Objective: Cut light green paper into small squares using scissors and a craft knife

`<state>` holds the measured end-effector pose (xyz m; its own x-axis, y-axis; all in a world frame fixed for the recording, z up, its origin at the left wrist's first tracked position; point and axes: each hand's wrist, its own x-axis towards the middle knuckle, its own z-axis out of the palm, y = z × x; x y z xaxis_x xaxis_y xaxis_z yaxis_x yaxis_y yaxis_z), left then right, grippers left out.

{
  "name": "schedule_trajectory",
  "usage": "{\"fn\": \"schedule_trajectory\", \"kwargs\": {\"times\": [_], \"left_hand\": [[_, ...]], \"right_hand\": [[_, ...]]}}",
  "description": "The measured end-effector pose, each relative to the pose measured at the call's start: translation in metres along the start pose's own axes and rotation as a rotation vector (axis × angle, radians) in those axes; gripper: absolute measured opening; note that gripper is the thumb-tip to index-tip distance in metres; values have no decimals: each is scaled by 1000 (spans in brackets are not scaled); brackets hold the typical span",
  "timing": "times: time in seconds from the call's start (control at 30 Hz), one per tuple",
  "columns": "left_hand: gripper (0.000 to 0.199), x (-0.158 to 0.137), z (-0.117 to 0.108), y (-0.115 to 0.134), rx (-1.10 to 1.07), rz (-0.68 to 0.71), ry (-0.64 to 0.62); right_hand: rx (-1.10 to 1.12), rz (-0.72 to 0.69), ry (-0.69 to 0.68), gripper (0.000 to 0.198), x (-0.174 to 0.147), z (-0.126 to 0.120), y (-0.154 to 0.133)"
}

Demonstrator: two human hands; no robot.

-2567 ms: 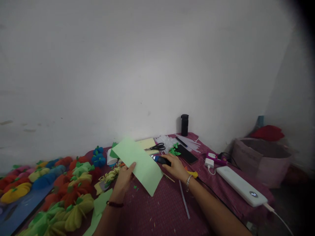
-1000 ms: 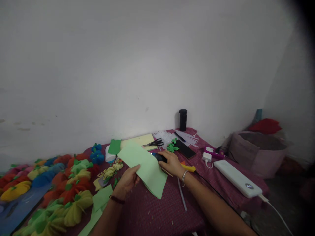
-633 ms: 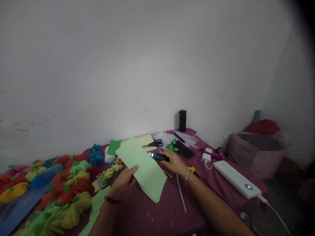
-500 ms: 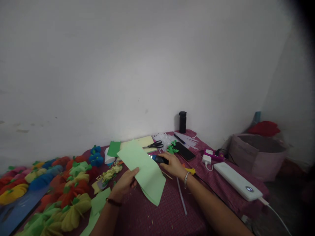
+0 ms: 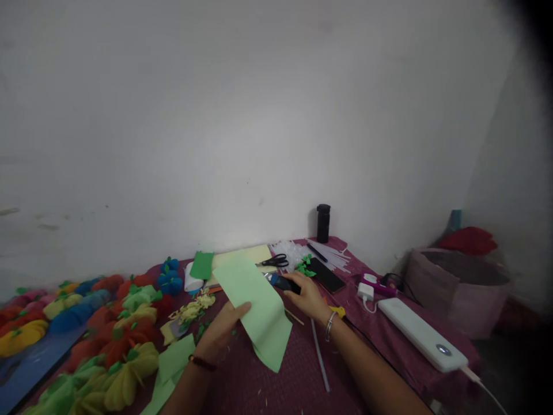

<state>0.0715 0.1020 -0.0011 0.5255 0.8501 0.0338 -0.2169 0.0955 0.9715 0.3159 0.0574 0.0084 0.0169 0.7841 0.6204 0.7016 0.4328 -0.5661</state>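
My left hand (image 5: 231, 323) pinches a light green sheet (image 5: 257, 302) at its left edge, thumb on top. The sheet is tilted above the table, with its lower corner bent. On the far right of the sheet, my right hand (image 5: 305, 294) is closed around what look like black-and-blue scissors (image 5: 283, 282). Their metal part points left at the sheet's edge, and how far it reaches behind the paper is hidden. More light green pieces (image 5: 173, 366) lie by my left forearm.
Colourful pumpkin-like shapes (image 5: 125, 328) crowd the left. Black-handled scissors (image 5: 276, 261), green scraps (image 5: 306, 266), a phone (image 5: 326, 275) and a black bottle (image 5: 323, 223) stand or lie farther back. A white power bank (image 5: 419, 331) and a purple power strip (image 5: 380, 284) are right.
The view has tilted slightly upward, so the table sits lower. The green sheet has bent more near its right edge; both hands keep their holds.
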Motion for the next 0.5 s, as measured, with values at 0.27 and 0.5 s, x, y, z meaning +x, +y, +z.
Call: {"fn": "schedule_trajectory", "kwargs": {"times": [0.27,0.5], "left_hand": [[47,11,-16,25,-185,288,412],[37,10,-17,25,-153,266,525]], "right_hand": [[-16,-5,-23,42,0,4,-11],[-30,-33,1,39,3,12,-24]]}}
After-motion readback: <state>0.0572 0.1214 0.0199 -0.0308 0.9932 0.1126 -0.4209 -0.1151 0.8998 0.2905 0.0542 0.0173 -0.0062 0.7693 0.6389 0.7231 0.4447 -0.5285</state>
